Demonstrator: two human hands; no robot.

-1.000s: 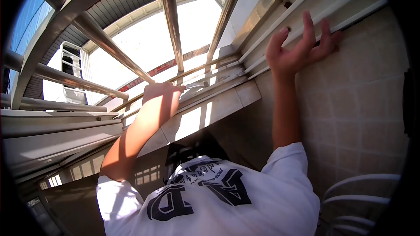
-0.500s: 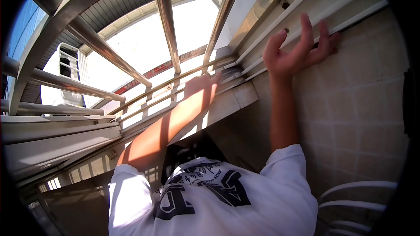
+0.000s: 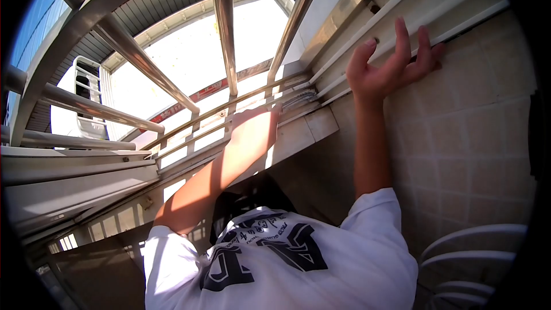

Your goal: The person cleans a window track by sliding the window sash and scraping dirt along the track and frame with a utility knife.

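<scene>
My left hand [image 3: 255, 123] reaches down to the window sill track [image 3: 215, 132], near its right corner. Strong sunlight washes it out, and its fingers point away and are mostly hidden, so whether it holds anything cannot be made out. Just right of it, a greyish patch [image 3: 301, 99] shows in the corner of the track. My right hand [image 3: 387, 72] is raised by the white side window frame [image 3: 422, 8] and the tiled wall [image 3: 453, 120]. Its fingers are spread and slightly bent, with nothing in them.
Metal bars [image 3: 224, 28] of a window guard stand beyond the sill, joined to a curved rail [image 3: 86, 20]. Outside lies a bright, overexposed surface [image 3: 189, 46]. White curved rods [image 3: 470, 257] are at the lower right. A sliding window frame [image 3: 80, 186] is at the left.
My left hand has drawn slightly back and left along the sill, away from the corner. The view has shifted a little. My right hand keeps its place and pose.
</scene>
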